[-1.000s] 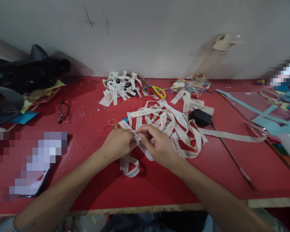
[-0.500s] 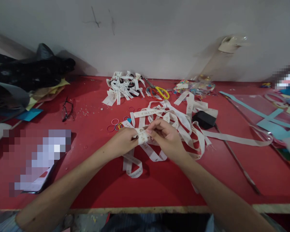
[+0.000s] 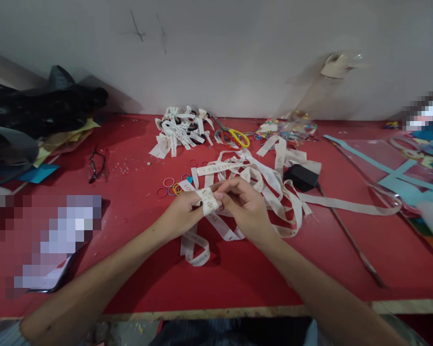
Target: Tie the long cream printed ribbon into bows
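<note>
A bow [image 3: 210,205] of white printed ribbon is held over the middle of the table, gathered at its centre. My left hand [image 3: 183,209] pinches its left side, fingers partly hidden behind it. My right hand [image 3: 246,203] closes thumb and forefinger on the bow's right edge. One printed tail [image 3: 223,227] of the ribbon hangs below the bow. Behind my hands lies a loose heap of the same ribbon [image 3: 265,178]. Several small coloured elastic bands [image 3: 169,182] lie just beyond my left hand.
At the back sits a pile of finished ribbon bows [image 3: 182,129], beside scissors [image 3: 238,138] with red and yellow handles. A black block [image 3: 301,178] and a thin rod [image 3: 353,240] lie to the right. Eyeglasses [image 3: 96,164] and a phone [image 3: 56,278] are at the left.
The bow's loops have turned and look more spread between my fingers. Both hands keep their grip in nearly the same place, and the whole view has shifted slightly.
</note>
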`<state>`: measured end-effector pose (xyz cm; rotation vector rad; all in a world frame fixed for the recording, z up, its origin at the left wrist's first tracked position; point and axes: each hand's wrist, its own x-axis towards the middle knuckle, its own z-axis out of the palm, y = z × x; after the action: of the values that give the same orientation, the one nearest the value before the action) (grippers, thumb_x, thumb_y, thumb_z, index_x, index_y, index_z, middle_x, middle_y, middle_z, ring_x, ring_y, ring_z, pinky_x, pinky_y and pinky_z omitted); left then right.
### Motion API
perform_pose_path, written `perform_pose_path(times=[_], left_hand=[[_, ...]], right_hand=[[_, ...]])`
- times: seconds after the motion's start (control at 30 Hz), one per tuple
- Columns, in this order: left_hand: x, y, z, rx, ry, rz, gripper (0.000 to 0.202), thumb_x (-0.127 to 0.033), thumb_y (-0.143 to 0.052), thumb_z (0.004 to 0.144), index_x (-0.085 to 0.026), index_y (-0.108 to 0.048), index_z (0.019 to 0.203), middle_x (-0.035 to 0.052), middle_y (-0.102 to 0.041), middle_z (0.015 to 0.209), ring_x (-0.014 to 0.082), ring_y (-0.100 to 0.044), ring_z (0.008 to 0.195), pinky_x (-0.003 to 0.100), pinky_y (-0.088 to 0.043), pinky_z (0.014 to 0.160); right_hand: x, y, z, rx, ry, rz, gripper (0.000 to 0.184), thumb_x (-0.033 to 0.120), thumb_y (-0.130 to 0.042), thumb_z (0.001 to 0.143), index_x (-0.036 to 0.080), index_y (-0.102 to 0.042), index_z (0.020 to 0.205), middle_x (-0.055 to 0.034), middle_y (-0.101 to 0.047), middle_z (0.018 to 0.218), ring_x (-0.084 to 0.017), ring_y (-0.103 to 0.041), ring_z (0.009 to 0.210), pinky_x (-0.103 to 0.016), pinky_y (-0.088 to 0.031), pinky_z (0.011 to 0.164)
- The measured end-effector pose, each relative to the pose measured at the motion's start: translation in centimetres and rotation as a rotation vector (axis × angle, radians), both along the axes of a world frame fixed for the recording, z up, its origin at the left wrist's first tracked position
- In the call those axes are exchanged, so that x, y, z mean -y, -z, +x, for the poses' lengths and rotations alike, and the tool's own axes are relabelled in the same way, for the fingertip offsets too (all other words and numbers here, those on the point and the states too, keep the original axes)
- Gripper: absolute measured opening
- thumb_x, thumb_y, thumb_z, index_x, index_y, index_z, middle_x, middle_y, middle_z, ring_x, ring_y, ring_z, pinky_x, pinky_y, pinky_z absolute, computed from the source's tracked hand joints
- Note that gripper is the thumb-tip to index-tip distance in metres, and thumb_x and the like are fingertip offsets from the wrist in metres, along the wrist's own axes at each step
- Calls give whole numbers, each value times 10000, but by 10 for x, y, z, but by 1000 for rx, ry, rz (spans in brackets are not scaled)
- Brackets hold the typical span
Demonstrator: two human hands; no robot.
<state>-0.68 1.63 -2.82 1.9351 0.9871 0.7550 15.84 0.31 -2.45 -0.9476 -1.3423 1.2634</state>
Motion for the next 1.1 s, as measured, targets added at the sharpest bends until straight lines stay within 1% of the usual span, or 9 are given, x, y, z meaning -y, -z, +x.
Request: perform_pose_path(times=[0.13, 0.33, 0.57, 0.8, 0.87, 1.0, 1.1], left_hand=[[0, 0, 0, -16, 1, 39, 221, -273, -470, 862, -136, -609, 757, -4, -611, 728, 108, -543, 682, 205, -437, 650], [-1, -2, 0, -25, 11, 68, 223, -268, -461, 866, -135, -570, 725, -14, -562, 697, 102, -514, 673, 202, -426, 650], [0, -5, -1, -15, 35, 43, 235, -288, -454, 867, -138, -542, 708, -18, -527, 686, 95, -479, 647, 186, -403, 608], [-1, -4, -2, -70, 22, 22, 245, -300, -454, 860, -138, -558, 708, -30, -477, 633, 89, -426, 597, 195, -375, 588], [-1, -5, -1, -85, 21, 22, 250, -296, -445, 861, -138, -553, 700, -31, -474, 627, 88, -421, 596, 196, -368, 586], [-1, -7, 0, -133, 29, 23, 275, -293, -418, 868, -137, -529, 670, -22, -495, 645, 92, -434, 608, 204, -371, 601], [-1, -7, 0, -171, 39, 21, 292, -305, -398, 873, -137, -520, 667, -14, -507, 664, 94, -438, 610, 207, -370, 597]], right_hand=[[1, 0, -1, -2, 2, -4, 82, 262, -592, 831, 200, -541, 817, -2, -587, 841, -90, -520, 675, -225, -443, 595], [2, 0, 0, 72, 20, 39, 50, 239, -580, 843, 201, -548, 834, 0, -587, 836, -95, -535, 712, -227, -436, 630], [2, 2, 1, 142, 33, 100, 30, 229, -566, 854, 205, -557, 840, -4, -590, 860, -99, -535, 737, -232, -436, 662], [2, 1, 3, 211, 23, 160, 24, 210, -543, 865, 206, -558, 847, -6, -597, 876, -100, -547, 738, -234, -448, 667], [2, 1, 3, 226, 21, 179, 38, 187, -533, 866, 207, -556, 844, -1, -593, 870, -95, -546, 733, -224, -445, 659], [0, 2, 3, 263, 16, 179, 85, 132, -525, 855, 211, -553, 841, 26, -563, 798, -79, -520, 686, -199, -429, 621], [-1, 2, 4, 303, 25, 177, 94, 123, -523, 851, 209, -560, 838, 29, -557, 789, -77, -515, 682, -198, -426, 624]])
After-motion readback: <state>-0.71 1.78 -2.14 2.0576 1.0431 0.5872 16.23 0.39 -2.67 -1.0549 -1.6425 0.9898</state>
